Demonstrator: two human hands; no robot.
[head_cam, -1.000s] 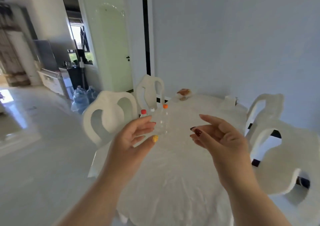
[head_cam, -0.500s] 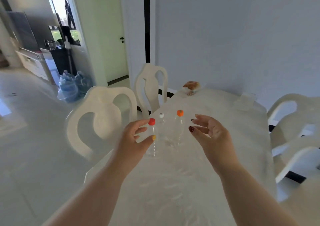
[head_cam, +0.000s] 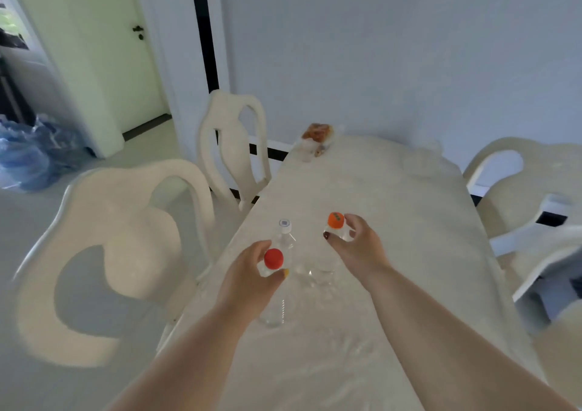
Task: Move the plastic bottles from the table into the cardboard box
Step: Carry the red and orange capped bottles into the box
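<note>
Three clear plastic bottles stand upright on the white table (head_cam: 393, 221). The nearest, a red-capped bottle (head_cam: 273, 258), has my left hand (head_cam: 248, 275) wrapped around its neck just under the cap. Further right, my right hand (head_cam: 356, 247) curls around the neck of the orange-capped bottle (head_cam: 335, 220). Between and behind them stands a white-capped bottle (head_cam: 285, 231), untouched. No cardboard box is in view.
White chairs stand along the table's left side (head_cam: 104, 253), (head_cam: 233, 146) and right side (head_cam: 535, 190). A bag of food (head_cam: 316, 135) lies at the table's far end. Blue plastic bags (head_cam: 28, 155) sit on the floor by a door at the left.
Both hands have moved forward and down from open in the air onto the bottles: the left closed on the red-capped bottle, the right on the orange-capped one. My view has tilted down towards the table.
</note>
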